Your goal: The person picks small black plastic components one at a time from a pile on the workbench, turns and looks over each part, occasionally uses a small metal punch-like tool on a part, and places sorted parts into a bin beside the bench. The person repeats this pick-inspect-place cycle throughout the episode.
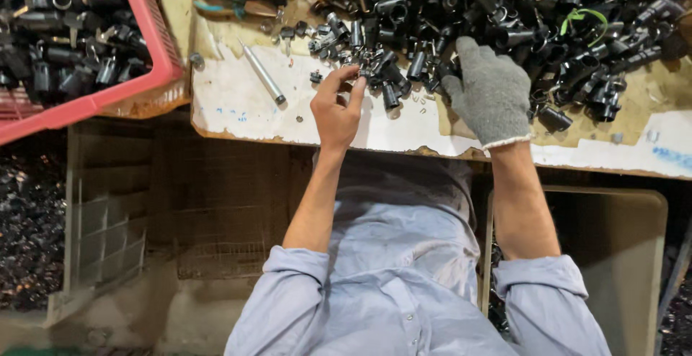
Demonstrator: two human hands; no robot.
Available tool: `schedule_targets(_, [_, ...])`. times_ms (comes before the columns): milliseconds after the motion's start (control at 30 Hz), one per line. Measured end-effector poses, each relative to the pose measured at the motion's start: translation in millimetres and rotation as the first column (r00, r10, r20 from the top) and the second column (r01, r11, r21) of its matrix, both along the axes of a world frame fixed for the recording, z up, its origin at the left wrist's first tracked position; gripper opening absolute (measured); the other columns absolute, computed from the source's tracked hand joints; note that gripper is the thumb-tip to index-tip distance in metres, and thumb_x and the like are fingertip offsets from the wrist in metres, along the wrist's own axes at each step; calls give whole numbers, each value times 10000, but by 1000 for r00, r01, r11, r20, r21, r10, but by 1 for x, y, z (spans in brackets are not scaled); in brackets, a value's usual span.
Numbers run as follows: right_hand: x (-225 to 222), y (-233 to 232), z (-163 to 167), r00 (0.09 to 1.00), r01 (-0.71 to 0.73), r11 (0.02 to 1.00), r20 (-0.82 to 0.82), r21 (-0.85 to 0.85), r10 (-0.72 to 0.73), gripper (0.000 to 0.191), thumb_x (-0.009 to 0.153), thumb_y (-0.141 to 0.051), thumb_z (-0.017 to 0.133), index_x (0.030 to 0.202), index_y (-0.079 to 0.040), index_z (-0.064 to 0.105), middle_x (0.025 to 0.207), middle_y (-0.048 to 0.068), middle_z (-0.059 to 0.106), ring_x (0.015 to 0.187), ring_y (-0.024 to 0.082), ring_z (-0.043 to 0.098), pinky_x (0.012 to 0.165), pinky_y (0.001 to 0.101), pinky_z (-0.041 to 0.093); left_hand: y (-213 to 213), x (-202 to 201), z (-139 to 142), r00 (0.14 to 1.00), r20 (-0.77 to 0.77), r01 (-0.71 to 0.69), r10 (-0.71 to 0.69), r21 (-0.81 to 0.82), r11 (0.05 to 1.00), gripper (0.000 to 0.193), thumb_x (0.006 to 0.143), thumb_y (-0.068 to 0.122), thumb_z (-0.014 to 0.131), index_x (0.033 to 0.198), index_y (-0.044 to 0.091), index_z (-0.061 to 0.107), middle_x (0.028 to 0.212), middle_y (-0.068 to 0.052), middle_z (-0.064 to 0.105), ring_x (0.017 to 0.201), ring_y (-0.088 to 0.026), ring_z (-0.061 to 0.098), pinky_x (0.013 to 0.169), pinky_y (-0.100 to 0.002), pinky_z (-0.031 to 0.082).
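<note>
A small black part (362,75) is pinched between thumb and fingertips of the bare left hand (337,107) at the near edge of the pile (504,10), which covers the far right of the board (238,114). The gloved right hand (490,91) is laid on the pile, fingers extended; whether anything is gripped beneath cannot be told. The step is judged to be the picking of a single part from the heap. A clean lift would call for the pinch to be kept closed and neighbouring parts left undisturbed. Counted: one red crate (155,46) of similar parts at far left, one metal pin (263,76), one pair of pliers (223,4), one green loop (585,17); the black parts are too many to count.
</note>
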State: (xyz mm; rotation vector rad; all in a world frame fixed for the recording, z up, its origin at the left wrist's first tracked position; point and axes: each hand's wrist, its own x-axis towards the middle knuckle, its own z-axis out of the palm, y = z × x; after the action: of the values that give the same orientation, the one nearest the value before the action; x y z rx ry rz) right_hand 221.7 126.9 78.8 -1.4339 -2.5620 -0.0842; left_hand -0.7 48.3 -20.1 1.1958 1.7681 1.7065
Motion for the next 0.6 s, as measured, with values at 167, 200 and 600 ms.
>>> schedule_targets(167, [-3, 2, -1, 993, 110, 977, 52, -184, -102, 564, 891, -389, 806, 1331, -103, 599, 956, 154, 702, 772, 312, 703, 644, 472, 544, -2, -1, 2, 999, -18, 39, -39, 7, 999, 211, 932, 138, 767, 1137, 97, 736, 1003, 0, 769, 787, -61, 672, 582, -225, 450])
schedule_targets(200, [-3, 1, -1, 996, 91, 982, 32, -165, -86, 547, 895, -384, 804, 1320, -102, 605, 978, 155, 704, 785, 317, 705, 656, 472, 546, -3, 0, 2, 999, -7, 37, -37, 4, 999, 210, 930, 137, 769, 1134, 98, 738, 1002, 2, 770, 787, -60, 673, 580, -224, 449])
schedule_targets(600, [-3, -4, -11, 936, 123, 951, -285, -285, -206, 464, 925, -215, 808, 1320, -109, 588, 1057, 105, 754, 896, 285, 751, 787, 424, 584, -2, 0, 6, 999, 12, 46, -46, 8, 999, 211, 922, 133, 778, 1127, 94, 744, 999, 11, 783, 767, -55, 680, 574, -221, 442])
